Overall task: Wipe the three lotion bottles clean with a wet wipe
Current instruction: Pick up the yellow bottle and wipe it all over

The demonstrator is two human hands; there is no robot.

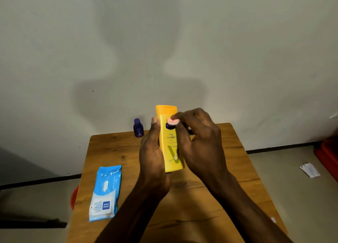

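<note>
The left hand [152, 147] is gripping the tall yellow plastic lotion bottle [171, 138] upright above the wooden table [228, 178] while the right hand [198, 138] is pinching a small wadded wet wipe [172, 121] against its label, best rubbed downward with steady pressure.

Wipes pack [105, 193] left; tabletop [228, 178] right open

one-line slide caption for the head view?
Left hand holds yellow bottle upright above table; right hand rubs wipe on its label.

two lotion bottles show: one yellow bottle [169, 138], one purple bottle [138, 127]; one wipe pack [106, 191].
</note>
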